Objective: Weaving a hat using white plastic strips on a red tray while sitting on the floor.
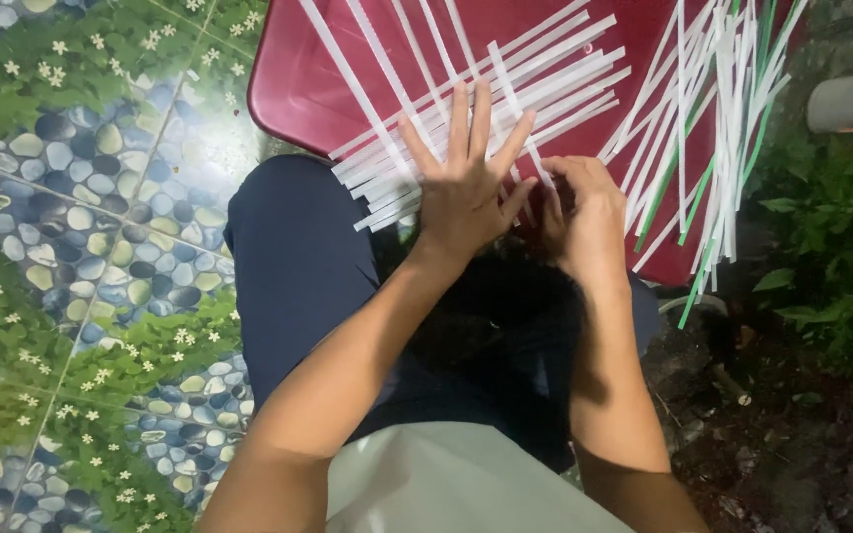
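- Pale fabric of a shirt hem (456, 484) is filling the nearest edge of the view, with dark navy trousers (298, 266) over the person's knees just beyond it.
- Left hand (464, 188) is lying flat on the white strips (466, 123), its grip spread wide, fingers fanned, palm pressing the crossing strips down; it is pinching nothing.
- Right hand (580, 217) is curling just beside the left, touching it at the thumb side; its grip is pressed together, fingertips seeming to be pinching a strip end at the near edge of the woven patch, though the exact strip is hidden under the knuckles.
- Strips are resting on a dark red plastic stool seat (293, 89), which is serving as the desk; the interlaced part is sitting directly under and between both hands.
- Progress, as a judgement: only a small patch is looking interlaced, with long free ends running out diagonally, so the weaving is appearing early, most of it remaining.
- Loose bundle of white and green strips (718, 118) is hanging over the far right of the seat, well apart from the left hand, near the right.
- Pebble-and-leaf patterned floor (81, 247) is lying to the left; dark soil and plants (831, 257) to the right.
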